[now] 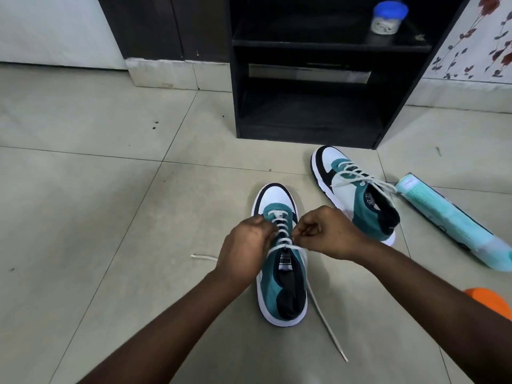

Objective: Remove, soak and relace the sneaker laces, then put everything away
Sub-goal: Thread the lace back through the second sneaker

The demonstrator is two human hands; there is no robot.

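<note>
A white, teal and black sneaker stands on the tiled floor in front of me, toe pointing away. Its white lace crosses the eyelets. One loose end trails back to the right, the other end lies on the floor to the left. My left hand grips the sneaker's left side by the eyelets. My right hand pinches the lace at the right eyelets. A second, laced sneaker lies further off to the right.
A black shelf unit stands ahead, with a blue-lidded jar on its upper shelf. A teal packet lies on the floor right of the second sneaker. Something orange shows at the right edge.
</note>
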